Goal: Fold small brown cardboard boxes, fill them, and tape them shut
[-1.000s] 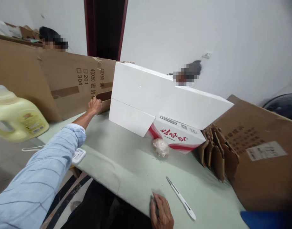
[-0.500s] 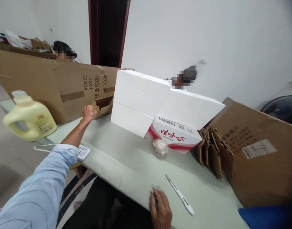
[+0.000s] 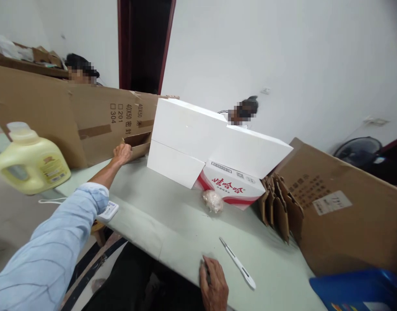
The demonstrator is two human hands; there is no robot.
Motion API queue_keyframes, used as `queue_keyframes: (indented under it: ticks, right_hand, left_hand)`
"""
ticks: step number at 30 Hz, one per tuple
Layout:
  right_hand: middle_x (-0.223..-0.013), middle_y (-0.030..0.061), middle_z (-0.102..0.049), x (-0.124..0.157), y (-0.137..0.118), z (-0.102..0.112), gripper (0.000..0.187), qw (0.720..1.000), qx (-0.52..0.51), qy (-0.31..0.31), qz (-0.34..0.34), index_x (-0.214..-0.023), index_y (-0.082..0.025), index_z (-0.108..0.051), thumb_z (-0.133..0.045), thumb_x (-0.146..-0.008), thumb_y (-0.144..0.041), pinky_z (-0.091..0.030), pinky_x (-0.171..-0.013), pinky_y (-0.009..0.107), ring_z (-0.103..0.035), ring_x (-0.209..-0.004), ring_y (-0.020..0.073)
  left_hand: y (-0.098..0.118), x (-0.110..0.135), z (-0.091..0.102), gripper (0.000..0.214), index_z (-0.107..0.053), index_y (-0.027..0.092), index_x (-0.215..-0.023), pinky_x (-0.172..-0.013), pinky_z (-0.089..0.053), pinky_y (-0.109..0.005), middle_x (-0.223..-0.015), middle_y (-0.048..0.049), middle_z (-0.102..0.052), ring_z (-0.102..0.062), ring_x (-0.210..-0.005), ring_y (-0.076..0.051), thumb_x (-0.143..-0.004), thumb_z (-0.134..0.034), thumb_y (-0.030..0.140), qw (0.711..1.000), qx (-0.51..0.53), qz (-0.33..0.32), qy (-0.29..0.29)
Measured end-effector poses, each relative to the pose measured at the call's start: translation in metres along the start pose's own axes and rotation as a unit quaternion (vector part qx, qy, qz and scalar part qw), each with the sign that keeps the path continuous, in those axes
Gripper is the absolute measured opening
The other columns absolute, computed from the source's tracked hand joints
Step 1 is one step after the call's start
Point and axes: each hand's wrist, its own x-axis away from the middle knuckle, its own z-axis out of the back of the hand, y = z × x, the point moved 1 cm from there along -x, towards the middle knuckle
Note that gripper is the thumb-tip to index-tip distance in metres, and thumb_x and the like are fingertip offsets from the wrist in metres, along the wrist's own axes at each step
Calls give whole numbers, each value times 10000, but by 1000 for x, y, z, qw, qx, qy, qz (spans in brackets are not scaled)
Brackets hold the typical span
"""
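My left hand (image 3: 122,153) is stretched far out to the back left of the pale green table (image 3: 172,224). Its fingers are closed on the edge of a small brown cardboard box (image 3: 138,144) that leans against a large cardboard sheet (image 3: 75,116). My right hand (image 3: 213,283) rests at the table's near edge, fingers curled over a small dark thing I cannot make out. A white pen-like tool (image 3: 237,268) lies just right of that hand, untouched.
A white carton with red lettering (image 3: 230,183) and open white flaps (image 3: 214,138) stands mid-table, a small wrapped lump (image 3: 213,201) before it. Folded cardboard dividers (image 3: 279,207), a big brown box (image 3: 344,211), a blue bin (image 3: 357,293), a yellow jug (image 3: 30,160). Two people sit behind.
My left hand has drawn the small cardboard box slightly back toward me and lower. The right hand stays put; the view has shifted a little to the right.
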Motion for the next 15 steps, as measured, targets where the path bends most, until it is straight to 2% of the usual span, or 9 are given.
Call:
queue_keyframes:
  ticks: [4,7,9,11,12,15]
  right_hand:
    - [-1084,123,-792,2,3,-3,249,1000,-10,-7,-8,-1259,-215,-763,-590,-1107,-310,-654,-856,389,-782,-967,273]
    - [-1101,129,-795,3,3,-3,258,999,-28,-13,-30,-1265,-221,-765,-590,-1103,-320,-652,-875,404,-779,-991,285]
    - [-1107,128,-797,1,2,-2,258,998,-43,-19,-47,-1255,-221,-767,-590,-1101,-328,-651,-869,400,-780,-999,285]
    - [-1109,125,-798,-3,-1,2,262,995,-66,-31,-70,-1233,-219,-773,-591,-1099,-353,-652,-824,383,-782,-956,271]
    - [-1101,121,-797,-7,-3,4,269,992,-84,-40,-87,-1221,-218,-776,-592,-1097,-370,-649,-785,369,-777,-902,254]
    - [-1067,108,-781,-24,-14,13,315,972,-156,-64,-163,-1196,-212,-781,-604,-1082,-446,-630,-683,337,-726,-759,206]
  left_hand:
    - [-22,37,14,381,-683,173,-1374,-1017,-634,-496,-1393,-112,-698,-723,-1200,-288,-1066,-729,391,999,21,28,25]
    - [-39,87,17,351,-710,160,-1300,-1004,-630,-492,-1315,-103,-730,-733,-1155,-272,-1064,-726,419,997,49,32,51]
    - [-45,126,11,294,-752,161,-1156,-988,-611,-487,-1173,-93,-771,-743,-1097,-273,-1059,-709,435,994,76,15,72]
    - [-46,166,2,261,-781,182,-943,-936,-579,-471,-975,-94,-796,-750,-1004,-318,-1044,-655,386,989,115,-36,81]
    - [-45,184,-2,257,-774,196,-880,-916,-569,-443,-923,-87,-796,-746,-952,-302,-1021,-648,370,984,139,-74,77]
    - [-42,229,-12,262,-750,220,-804,-826,-561,-354,-862,-59,-785,-721,-849,-243,-970,-630,384,958,212,-193,35]
